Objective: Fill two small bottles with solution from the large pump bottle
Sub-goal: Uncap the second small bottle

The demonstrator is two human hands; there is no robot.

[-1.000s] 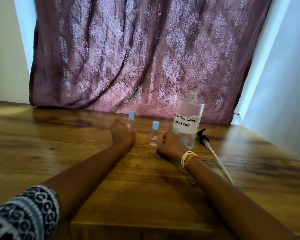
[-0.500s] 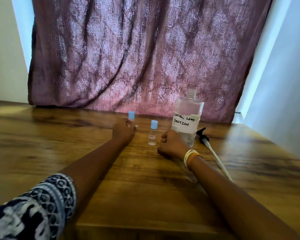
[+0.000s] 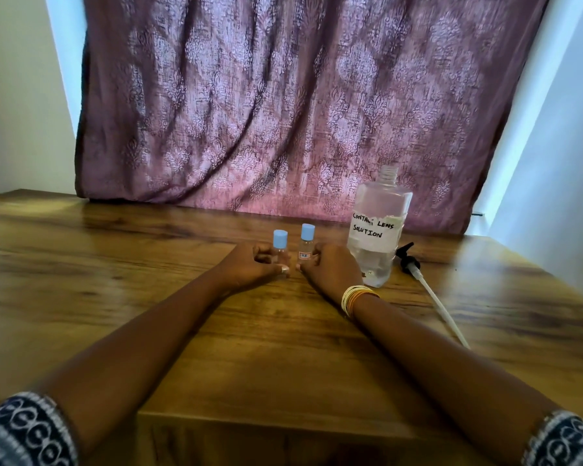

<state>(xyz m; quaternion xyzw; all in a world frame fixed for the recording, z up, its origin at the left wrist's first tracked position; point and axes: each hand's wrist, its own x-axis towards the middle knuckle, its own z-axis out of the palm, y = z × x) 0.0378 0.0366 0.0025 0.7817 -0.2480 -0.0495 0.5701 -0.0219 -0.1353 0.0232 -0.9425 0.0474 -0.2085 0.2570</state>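
Note:
Two small clear bottles with blue caps stand upright side by side on the wooden table. My left hand rests on the table with its fingers curled around the base of the left small bottle. My right hand, with bangles at the wrist, holds the lower part of the right small bottle, which has a small label. The large clear bottle, labelled "Contact Lens Solution", stands just right of my right hand with its neck open. Its black pump with a white tube lies on the table beside it.
A purple patterned curtain hangs behind the far table edge. A white wall is close on the right. The pump's tube stretches toward me along the right of my right forearm. The table's near edge is under my forearms.
My left hand has slid the left small bottle rightward until it stands close beside the other one. My right hand has moved up and closed its fingers on the right small bottle.

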